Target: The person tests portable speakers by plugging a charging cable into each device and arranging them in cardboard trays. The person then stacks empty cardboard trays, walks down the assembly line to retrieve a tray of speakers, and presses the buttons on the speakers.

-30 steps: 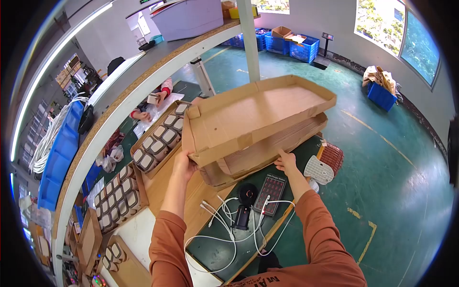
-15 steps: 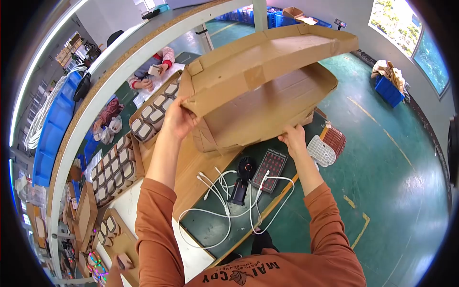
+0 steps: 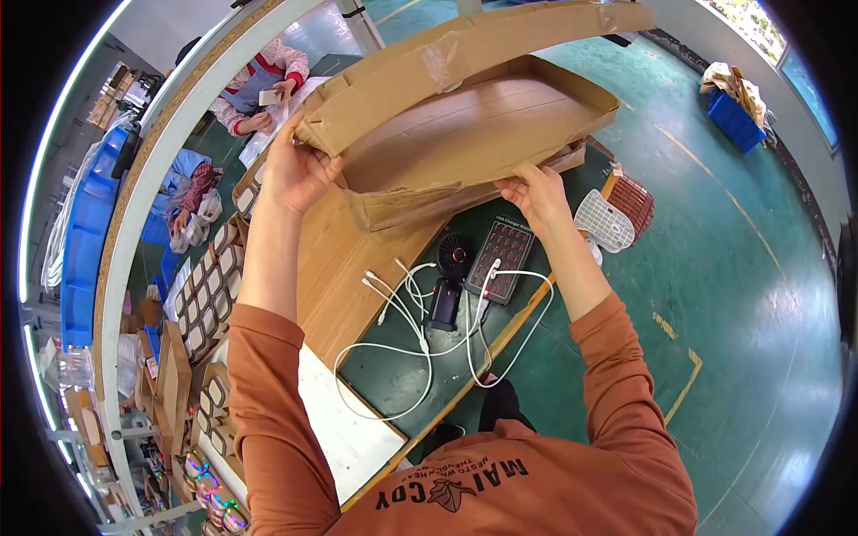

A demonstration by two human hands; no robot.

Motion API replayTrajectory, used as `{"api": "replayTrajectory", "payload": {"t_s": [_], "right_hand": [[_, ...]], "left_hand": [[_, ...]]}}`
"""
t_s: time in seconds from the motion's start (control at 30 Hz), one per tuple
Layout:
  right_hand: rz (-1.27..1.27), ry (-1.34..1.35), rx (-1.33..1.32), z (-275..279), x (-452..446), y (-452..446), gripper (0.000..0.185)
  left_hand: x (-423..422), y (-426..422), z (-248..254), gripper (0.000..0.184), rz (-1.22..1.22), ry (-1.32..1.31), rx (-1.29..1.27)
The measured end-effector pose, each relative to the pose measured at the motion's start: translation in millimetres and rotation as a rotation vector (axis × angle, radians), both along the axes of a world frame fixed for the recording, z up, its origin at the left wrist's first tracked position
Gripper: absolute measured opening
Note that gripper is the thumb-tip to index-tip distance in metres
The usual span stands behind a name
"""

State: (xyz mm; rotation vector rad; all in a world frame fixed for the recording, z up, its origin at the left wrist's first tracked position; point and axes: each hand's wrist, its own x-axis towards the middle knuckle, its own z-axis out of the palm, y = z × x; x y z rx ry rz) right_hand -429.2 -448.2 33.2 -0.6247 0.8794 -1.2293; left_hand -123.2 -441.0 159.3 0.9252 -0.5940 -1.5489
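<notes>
Two shallow cardboard trays are at the far end of the table. The upper cardboard tray is tilted, its taped side toward me, above the lower cardboard tray, whose bare inside shows. With its fingers closed round the upper tray's near left corner is my left hand. My right hand pinches the near edge of the lower tray. Nearer to me lie a black handheld fan, a USB charger station with red-marked ports, and loose white cables.
Cartons of dark, light-topped items line the left side. A metal frame post stands beyond them. Across the table, a co-worker's hands hold a small box. White and brown plastic grids sit at the right edge.
The upper tray has come down and toward the left, with my left hand on its corner. My right hand stays on the lower tray's edge. The camera view has shifted.
</notes>
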Motion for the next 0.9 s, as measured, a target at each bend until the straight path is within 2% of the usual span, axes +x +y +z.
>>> {"api": "replayTrajectory", "payload": {"t_s": [0.1, 0.2, 0.23, 0.3, 0.33, 0.4, 0.43, 0.5, 0.53, 0.57, 0.63, 0.67, 0.7, 0.83, 0.9], "right_hand": [[0.001, -0.020, -0.032, 6, 2, 6, 0.024], [0.004, -0.041, -0.061, 13, 4, 10, 0.024], [-0.006, -0.041, -0.063, 10, 7, 10, 0.024], [-0.018, -0.064, -0.095, 2, 14, 11, 0.024], [-0.012, -0.087, -0.095, 3, 17, 11, 0.024], [-0.025, -0.095, -0.163, 13, 19, 11, 0.024], [-0.034, -0.103, -0.231, 21, 22, 12, 0.025], [-0.029, -0.127, -0.244, 31, 25, 7, 0.027], [0.013, -0.120, -0.330, 32, 27, 1, 0.029], [0.055, -0.114, -0.418, 34, 28, -2, 0.031], [0.039, -0.147, -0.434, 46, 32, -2, 0.035], [0.056, -0.147, -0.492, 51, 33, -4, 0.033], [0.070, -0.145, -0.549, 54, 33, -5, 0.031], [0.136, -0.262, -0.504, 51, 47, -2, 0.034], [0.079, -0.106, -0.331, 22, 58, -4, 0.045]], "left_hand": [[0, 9, -5, 0.042, 0.017, -0.051, 0.042], [0, 22, -15, 0.046, 0.078, -0.291, 0.132], [0, 28, -19, 0.046, 0.068, -0.292, 0.128], [-1, 33, -29, 0.044, 0.255, -0.515, 0.153], [5, 32, -33, 0.044, 0.246, -0.515, 0.153], [25, 35, -39, 0.045, 0.276, -0.882, 0.171], [19, 40, -30, 0.045, 0.281, -0.884, 0.182], [9, 48, -14, 0.051, 0.277, -0.610, 0.296], [20, 46, -20, 0.055, 0.131, -0.384, 0.231], [22, 50, -24, 0.055, 0.139, -0.381, 0.239], [23, 53, -29, 0.055, -0.119, -0.183, 0.148], [30, 55, -37, 0.053, -0.155, -0.097, 0.114], [28, 58, -38, 0.053, -0.157, -0.094, 0.117], [29, 85, -40, 0.048, -0.058, 0.030, -0.019], [39, 104, -43, 0.046, -0.108, 0.015, -0.140]]}}
